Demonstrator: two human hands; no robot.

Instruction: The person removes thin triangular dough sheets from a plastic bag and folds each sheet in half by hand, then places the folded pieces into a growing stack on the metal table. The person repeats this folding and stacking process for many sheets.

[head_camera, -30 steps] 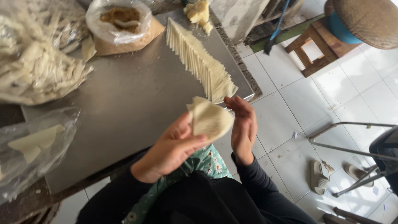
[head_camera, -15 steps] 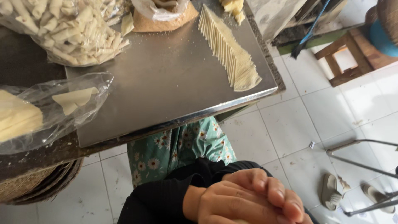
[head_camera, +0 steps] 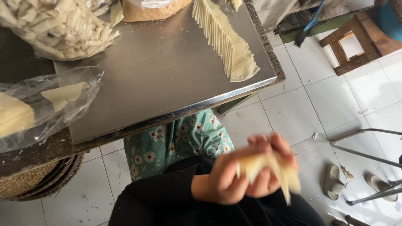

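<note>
Both hands are together low over my lap, away from the table edge. My left hand (head_camera: 224,179), coming out of a black sleeve, grips a pale yellow dough wrapper (head_camera: 268,169) from the left. My right hand (head_camera: 272,144) wraps its fingers over the same wrapper from behind. The wrapper looks folded or creased and hangs down to the right, but motion blur hides its exact shape. A long fanned row of flat wrappers (head_camera: 228,39) lies on the steel tabletop (head_camera: 159,75) above my hands.
A clear bag of folded pieces (head_camera: 54,25) sits at the table's back left, and another bag of flat wrappers (head_camera: 46,106) at the left edge. Woven baskets (head_camera: 37,178) sit under the table. A wooden stool (head_camera: 356,39), sandals (head_camera: 335,182) and a metal frame (head_camera: 368,155) stand on the tiled floor at right.
My hands dropped from the table edge down to my lap. Half a second ago they were clasped shut over the wrapper; now it shows between them, sticking out to the right.
</note>
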